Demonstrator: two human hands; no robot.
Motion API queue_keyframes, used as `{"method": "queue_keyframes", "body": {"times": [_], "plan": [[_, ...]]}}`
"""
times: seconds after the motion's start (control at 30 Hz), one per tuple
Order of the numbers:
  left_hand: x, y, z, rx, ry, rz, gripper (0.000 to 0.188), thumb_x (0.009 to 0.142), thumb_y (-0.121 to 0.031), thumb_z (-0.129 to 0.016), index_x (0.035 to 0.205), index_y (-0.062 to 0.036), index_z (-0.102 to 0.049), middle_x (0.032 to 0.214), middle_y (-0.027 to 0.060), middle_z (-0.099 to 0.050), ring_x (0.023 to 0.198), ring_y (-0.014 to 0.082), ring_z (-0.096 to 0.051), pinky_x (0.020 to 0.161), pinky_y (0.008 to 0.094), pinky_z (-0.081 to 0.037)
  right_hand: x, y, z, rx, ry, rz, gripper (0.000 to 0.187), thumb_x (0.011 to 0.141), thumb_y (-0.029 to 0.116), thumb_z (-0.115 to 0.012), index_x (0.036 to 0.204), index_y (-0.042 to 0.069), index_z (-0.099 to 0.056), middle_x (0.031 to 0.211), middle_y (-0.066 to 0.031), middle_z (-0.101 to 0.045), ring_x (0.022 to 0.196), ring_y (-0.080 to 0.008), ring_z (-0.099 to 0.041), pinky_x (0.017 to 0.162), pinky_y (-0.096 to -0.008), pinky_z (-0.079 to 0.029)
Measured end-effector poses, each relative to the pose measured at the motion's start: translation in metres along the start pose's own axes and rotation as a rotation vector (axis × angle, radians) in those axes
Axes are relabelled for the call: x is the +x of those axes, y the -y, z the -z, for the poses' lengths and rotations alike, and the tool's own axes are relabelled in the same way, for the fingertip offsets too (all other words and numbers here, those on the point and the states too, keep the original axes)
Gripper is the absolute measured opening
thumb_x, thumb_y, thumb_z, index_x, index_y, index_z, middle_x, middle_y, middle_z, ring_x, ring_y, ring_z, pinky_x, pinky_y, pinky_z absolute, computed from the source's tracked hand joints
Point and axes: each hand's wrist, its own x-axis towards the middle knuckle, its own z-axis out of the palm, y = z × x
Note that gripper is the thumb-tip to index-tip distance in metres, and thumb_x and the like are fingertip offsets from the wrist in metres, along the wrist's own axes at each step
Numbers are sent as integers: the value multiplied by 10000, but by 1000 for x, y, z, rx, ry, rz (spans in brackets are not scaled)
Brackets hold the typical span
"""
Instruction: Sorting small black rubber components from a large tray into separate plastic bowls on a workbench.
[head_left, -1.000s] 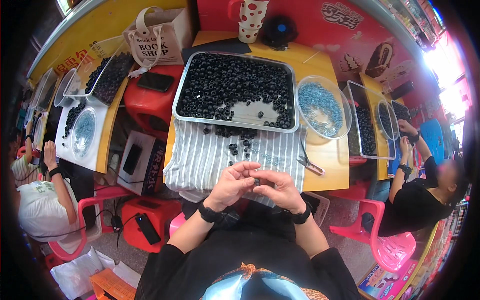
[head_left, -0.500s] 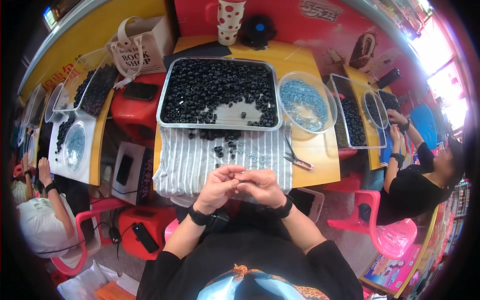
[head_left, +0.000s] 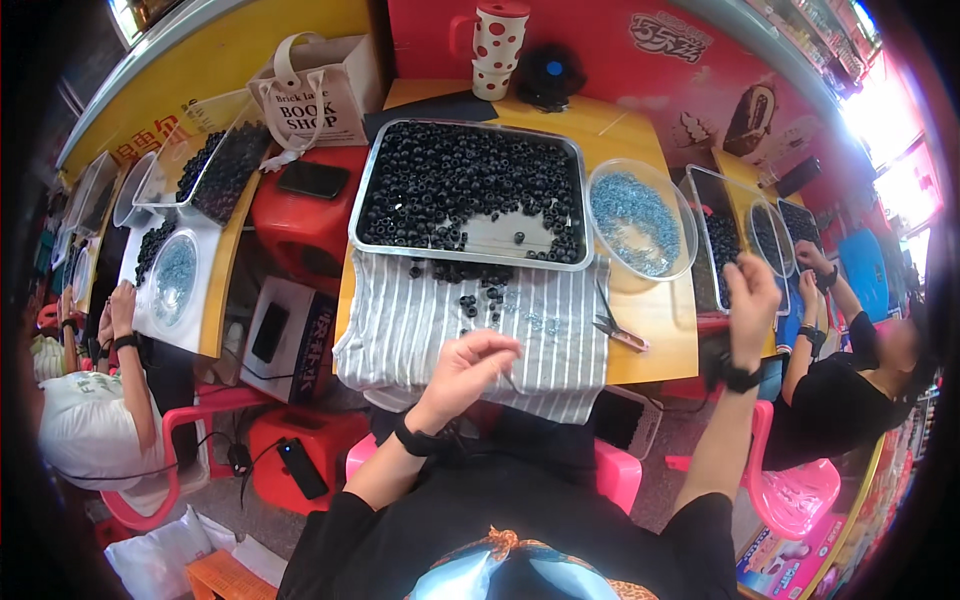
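Note:
My left hand [head_left: 468,375] is closed in a pinch above the front edge of a grey-and-white striped cloth [head_left: 400,315]. A thin dark bit shows below its fingertips, too small to name. Out to the right and raised, my right hand [head_left: 752,300] has its fingers curled together; what they hold, if anything, does not show. Beyond the cloth stands a metal tray [head_left: 470,257] full of black round beads [head_left: 450,175]. Several loose black beads [head_left: 487,300] and small clear-blue beads [head_left: 540,322] lie on the cloth. A round plastic tub [head_left: 690,235] holds more blue beads [head_left: 632,215].
Scissors [head_left: 622,333] lie on the wooden table [head_left: 655,365] right of the cloth. A dotted cup [head_left: 497,50] and a small black fan [head_left: 552,75] stand behind the tray. Left are a tote bag [head_left: 315,95] and red stools [head_left: 305,225]. People work at tables on both sides.
My right hand has moved away from the left, up and out to the right. My left hand stays pinched over the cloth's front edge. The whole view has shifted slightly.

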Motion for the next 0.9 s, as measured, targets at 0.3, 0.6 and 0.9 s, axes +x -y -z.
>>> {"method": "queue_keyframes", "body": {"times": [0.3, 0.6, 0.9], "plan": [[15, -13, 13, 1200, -432, -401, 221, 762, -21, -675, 974, 5, -618, 915, 142, -539, 866, 327, -548, 737, 405, -455, -83, 29, -89, 151, 362, 31, 129, 828, -3, -663, 955, -1, -643, 854, -68, -604, 765, -142, -589, 627, -268, -482], [25, -4, 15, 1075, -443, -383, 172, 800, -40, -664, 959, 3, -613, 890, 134, -564, 823, 304, -567, 702, 375, -469, -135, 102, -178, -19, 536, 356, 72, 776, 69, -644, 848, 72, -650, 765, -120, -567, 763, -317, -596, 634, -428, -473], [7, -13, 44, -529, -169, 11, 189, 890, -17, -598, 1070, 27, -630, 982, 137, -670, 827, 192, -659, 745, 269, -520, -136, 103, -187, -200, 655, 404, 61, 772, 50, -569, 831, 36, -573, 774, -149, -544, 792, -352, -587, 656, -449, -481]]}}
